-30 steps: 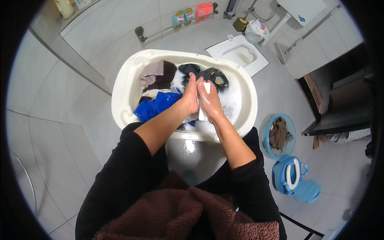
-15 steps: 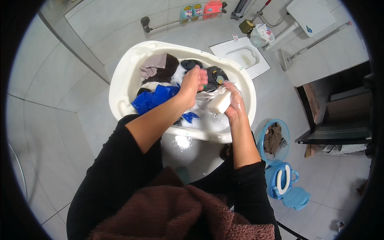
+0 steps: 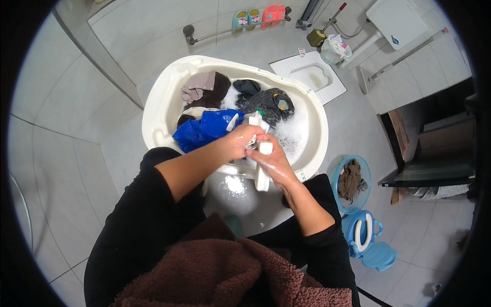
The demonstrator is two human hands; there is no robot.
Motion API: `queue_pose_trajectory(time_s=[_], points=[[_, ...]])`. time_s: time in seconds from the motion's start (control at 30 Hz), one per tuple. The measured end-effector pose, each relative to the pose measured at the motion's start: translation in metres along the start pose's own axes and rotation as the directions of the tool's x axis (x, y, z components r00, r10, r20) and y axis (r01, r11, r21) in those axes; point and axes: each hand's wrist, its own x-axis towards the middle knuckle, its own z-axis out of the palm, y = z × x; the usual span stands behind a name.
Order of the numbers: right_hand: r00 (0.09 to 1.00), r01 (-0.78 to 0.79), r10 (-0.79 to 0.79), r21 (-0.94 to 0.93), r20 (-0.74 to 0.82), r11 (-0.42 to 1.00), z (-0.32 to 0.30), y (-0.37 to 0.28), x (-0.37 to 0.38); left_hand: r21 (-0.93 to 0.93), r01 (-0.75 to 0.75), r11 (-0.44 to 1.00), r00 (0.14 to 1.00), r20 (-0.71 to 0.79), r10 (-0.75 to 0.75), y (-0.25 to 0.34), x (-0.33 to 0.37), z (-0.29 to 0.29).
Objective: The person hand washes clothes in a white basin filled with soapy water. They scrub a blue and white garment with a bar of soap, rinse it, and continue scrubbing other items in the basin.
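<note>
My left hand (image 3: 242,141) is closed around bunched white cloth (image 3: 255,122) above the near part of a white baby bathtub (image 3: 153,110). Against it is my right hand (image 3: 276,158), wet and closed, with a white block like a bar of soap (image 3: 265,148) in its grip. A narrow white piece (image 3: 262,180) hangs below that hand over the near rim; whether it is cloth cannot be made out. In the tub lie a shiny blue garment (image 3: 202,128), a dark grey garment (image 3: 268,105), mauve and dark brown clothes (image 3: 200,82) and white suds (image 3: 296,130).
Right of the tub stand a clear blue basin (image 3: 335,192) with brown clothes and a blue child's potty (image 3: 353,240). Behind are a squat toilet (image 3: 327,94), a bin (image 3: 335,51), and small slippers (image 3: 240,21) on a wall rail. A brown towel (image 3: 220,271) covers my lap.
My hands, apart over the tub before, have come together near its front rim. The soap-like bar has moved toward me and left with my right hand, and the white cloth is now gathered up.
</note>
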Motion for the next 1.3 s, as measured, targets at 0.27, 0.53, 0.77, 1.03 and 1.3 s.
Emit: queue_pose_trajectory(time_s=[0.27,0.53,0.77,1.03,1.3], points=[[0.921,-0.367,0.336,0.727,0.197,0.581,-0.039,0.055,0.061,0.833,0.132,0.538,0.988,-0.156,0.000,0.093,-0.068,-0.068],[0.965,-0.158,0.188,0.168,-0.184,0.973,0.099,0.078,0.155,0.914,0.182,0.363,0.961,-0.244,0.133,0.144,-0.116,-0.170],[0.763,0.573,-0.646,-0.440,-0.022,0.691,0.255,0.071,0.171,0.467,-0.112,0.877,0.782,-0.504,0.368,0.093,-0.097,-0.232],[0.914,0.196,-0.404,-0.911,0.036,0.363,0.170,0.154,0.201,0.538,-0.179,0.824,0.620,-0.588,0.519,0.056,-0.088,-0.274],[0.830,0.479,-0.547,-0.638,0.106,0.603,0.188,0.135,0.173,0.454,-0.187,0.871,0.532,-0.698,0.479,0.051,-0.085,-0.286]])
